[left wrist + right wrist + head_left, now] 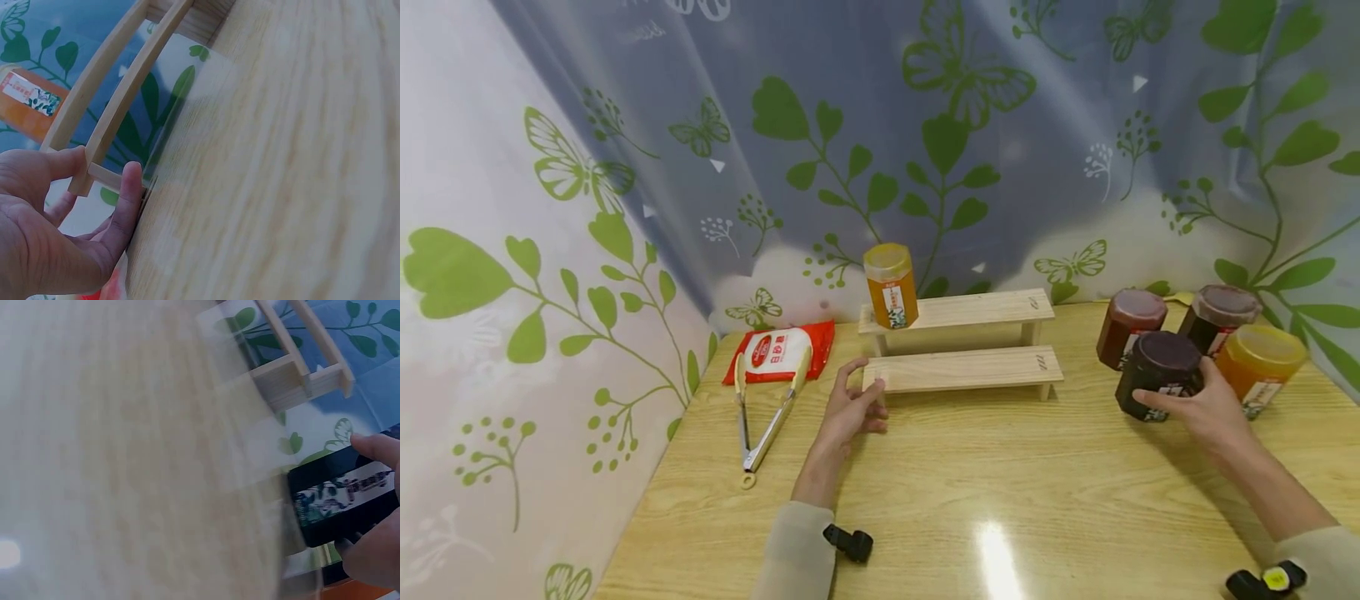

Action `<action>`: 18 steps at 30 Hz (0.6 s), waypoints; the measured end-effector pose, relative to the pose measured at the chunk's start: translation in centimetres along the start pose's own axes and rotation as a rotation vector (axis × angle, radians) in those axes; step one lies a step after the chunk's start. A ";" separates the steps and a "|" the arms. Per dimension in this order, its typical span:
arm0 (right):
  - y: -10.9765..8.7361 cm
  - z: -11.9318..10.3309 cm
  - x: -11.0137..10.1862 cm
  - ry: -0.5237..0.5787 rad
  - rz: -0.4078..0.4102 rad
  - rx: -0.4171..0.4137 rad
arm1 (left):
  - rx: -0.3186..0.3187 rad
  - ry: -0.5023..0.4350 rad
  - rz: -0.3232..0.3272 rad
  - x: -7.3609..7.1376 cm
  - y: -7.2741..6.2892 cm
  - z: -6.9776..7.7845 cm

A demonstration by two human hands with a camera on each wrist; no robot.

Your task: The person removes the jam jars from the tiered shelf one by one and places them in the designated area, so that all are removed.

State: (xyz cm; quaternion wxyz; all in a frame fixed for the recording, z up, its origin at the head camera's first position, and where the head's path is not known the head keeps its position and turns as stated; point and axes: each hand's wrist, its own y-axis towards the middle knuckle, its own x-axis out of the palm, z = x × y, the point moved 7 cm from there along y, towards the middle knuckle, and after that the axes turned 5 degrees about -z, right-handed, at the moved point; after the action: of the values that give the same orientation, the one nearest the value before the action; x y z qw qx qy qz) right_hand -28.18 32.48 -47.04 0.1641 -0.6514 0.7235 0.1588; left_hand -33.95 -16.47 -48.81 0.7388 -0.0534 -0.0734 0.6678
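A two-tier wooden shelf (970,369) stands on the table. My left hand (852,408) pinches the left end of its lower board, thumb at the board's edge in the left wrist view. On the left of the upper tier sits a jar of orange jam (892,287) with a yellow lid. At the right, my right hand (1213,406) grips a dark jar (1159,375), thumb and fingers around its sides. Its printed label (340,490) shows in the right wrist view. Close around it are a red jar (1131,325), another dark jar (1217,317) and an orange jar (1260,367).
Kitchen tongs (767,429) with cream tips lie spread at the left, their tips over a red and white packet (780,350). A yellow utensil end (1180,297) shows behind the jars. Patterned curtain (850,125) borders the wooden table (925,500) at the back and left.
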 end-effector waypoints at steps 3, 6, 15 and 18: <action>0.1 -0.6 -0.4 0.029 -0.024 -0.035 | 0.005 -0.001 0.000 0.0 -0.1 0.0; 0.1 -1.6 -1.1 0.077 -0.041 -0.071 | 0.011 0.000 0.000 0.0 -0.2 0.0; 0.4 -5.0 -2.3 0.301 -0.089 -0.171 | 0.024 -0.006 -0.003 0.1 -0.1 0.1; 0.5 -6.0 -2.6 0.235 -0.090 -0.172 | 0.023 -0.011 -0.004 0.1 -0.1 0.1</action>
State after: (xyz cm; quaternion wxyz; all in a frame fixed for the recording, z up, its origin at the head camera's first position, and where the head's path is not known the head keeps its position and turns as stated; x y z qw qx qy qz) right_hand -28.62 32.16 -40.57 0.0290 -0.7090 0.6915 0.1352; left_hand -33.83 -16.37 -48.73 0.7403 -0.0409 -0.0698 0.6674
